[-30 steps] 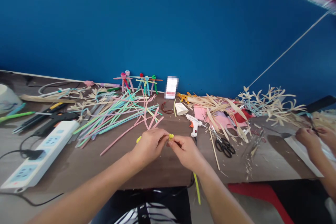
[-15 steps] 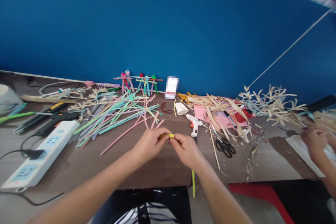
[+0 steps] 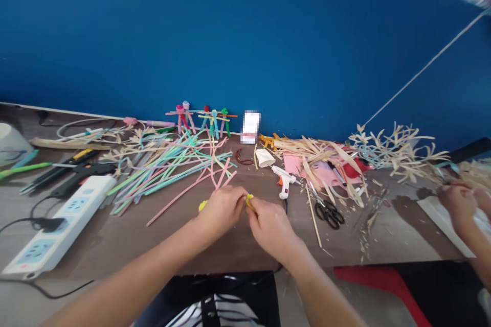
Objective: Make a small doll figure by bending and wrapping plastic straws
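Yellow strip (image 3: 249, 201) no longer trails down past the right hand as it did in the earlier view; now only its short ends show, one on each side of the left hand.

Deep blue wall (image 3: 245, 36) rises behind a long wooden table (image 3: 238, 250). Near its left side lies a white power strip (image 3: 57, 225), with a black glue gun (image 3: 82, 173) just beyond it. A loose heap of pastel strips (image 3: 164, 173) fans across the table ahead of the hands. To the right lie pale dried leaf strips (image 3: 310, 156), a white glue gun (image 3: 284, 180) and black-handled scissors (image 3: 329, 213). A co-worker's hands (image 3: 456, 202) work at the far right, well apart.

Left hand (image 3: 222, 209) and right hand (image 3: 270, 227) are together, knuckles nearly touching, above the bare table. The left hand is closed around the yellow strip, whose long axis runs roughly sideways: one end pokes out on the outer side of the left hand, the other shows in the gap between the hands. The right fingers (image 3: 253, 209) close on that inner end, though how firmly is hidden. The left hand is the nearer to most of the strip's length. The nearest pink strip (image 3: 224, 173) lies just beyond the left hand, not touching it.
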Demonstrator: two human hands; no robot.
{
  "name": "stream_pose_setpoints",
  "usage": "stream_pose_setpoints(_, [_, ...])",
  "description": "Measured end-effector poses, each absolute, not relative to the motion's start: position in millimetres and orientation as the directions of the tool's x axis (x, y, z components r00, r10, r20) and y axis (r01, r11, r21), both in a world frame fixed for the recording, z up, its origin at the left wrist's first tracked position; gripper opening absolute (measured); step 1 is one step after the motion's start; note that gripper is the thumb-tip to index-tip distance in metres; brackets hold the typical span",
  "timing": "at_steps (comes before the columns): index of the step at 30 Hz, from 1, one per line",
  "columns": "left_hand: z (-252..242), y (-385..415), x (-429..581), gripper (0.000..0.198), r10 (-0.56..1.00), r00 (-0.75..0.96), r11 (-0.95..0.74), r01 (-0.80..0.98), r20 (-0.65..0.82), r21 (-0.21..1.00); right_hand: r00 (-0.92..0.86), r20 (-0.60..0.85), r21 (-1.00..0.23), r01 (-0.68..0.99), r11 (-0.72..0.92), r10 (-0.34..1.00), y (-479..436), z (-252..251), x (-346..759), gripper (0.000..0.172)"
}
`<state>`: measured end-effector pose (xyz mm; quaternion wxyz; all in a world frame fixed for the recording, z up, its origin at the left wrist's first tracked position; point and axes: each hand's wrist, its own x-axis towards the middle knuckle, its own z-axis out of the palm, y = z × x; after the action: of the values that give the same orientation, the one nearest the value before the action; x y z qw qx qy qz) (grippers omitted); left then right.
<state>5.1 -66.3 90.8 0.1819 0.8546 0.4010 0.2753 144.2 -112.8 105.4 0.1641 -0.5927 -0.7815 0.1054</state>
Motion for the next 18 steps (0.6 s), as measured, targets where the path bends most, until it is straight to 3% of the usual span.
stream_pose_setpoints(4, [91, -63, 3, 0.021, 0.719, 0.632, -0.691, 0.603, 0.290, 0.399, -0.271, 0.109, -0.218, 0.932, 0.289, 0.956, -112, 113, 146, 0.015])
stream_pose_setpoints(10, [91, -61, 2, 0.019, 0.744, 0.620, -0.661, 0.627, 0.249, 0.413, -0.266, 0.173, -0.250, 0.919, 0.303, 0.948, -111, 117, 149, 0.009])
stream_pose_setpoints(14, [90, -63, 2, 0.019, 0.729, 0.643, -0.676, 0.618, 0.237, 0.402, -0.284, 0.238, -0.392, 0.847, 0.359, 0.929, -105, 115, 152, 0.010])
stream_pose_setpoints(18, [95, -64, -1, 0.019, 0.710, 0.676, -0.683, 0.589, 0.200, 0.433, -0.200, 0.178, -0.669, 0.693, 0.268, 0.963, -94, 105, 159, 0.008])
